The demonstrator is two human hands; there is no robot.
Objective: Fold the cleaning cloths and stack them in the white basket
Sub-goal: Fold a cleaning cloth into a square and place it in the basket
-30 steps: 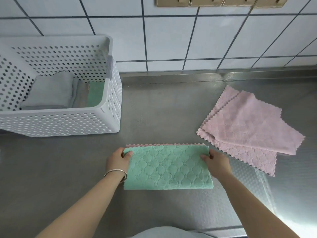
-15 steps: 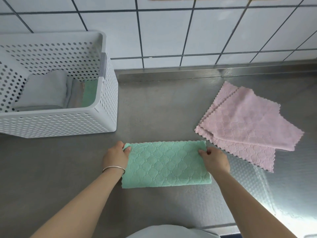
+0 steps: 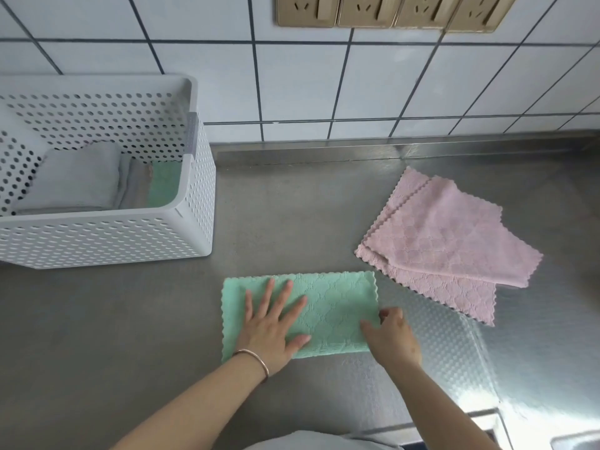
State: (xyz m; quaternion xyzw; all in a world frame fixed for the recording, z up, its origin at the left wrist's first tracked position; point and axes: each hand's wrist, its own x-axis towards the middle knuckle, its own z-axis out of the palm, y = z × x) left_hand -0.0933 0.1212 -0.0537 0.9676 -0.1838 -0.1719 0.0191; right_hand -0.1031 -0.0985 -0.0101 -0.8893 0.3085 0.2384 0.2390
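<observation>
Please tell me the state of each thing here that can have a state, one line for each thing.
green cloth: folded to a strip, flat on the counter.
left hand: open, pressing flat on the green cloth.
right hand: pinching the cloth's right edge.
pink cloths: two, unfolded, overlapping.
white basket: holds folded grey and green cloths.

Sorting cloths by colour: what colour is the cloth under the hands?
Mint green, with a quilted diamond pattern: the cloth shows best in the head view.
</observation>
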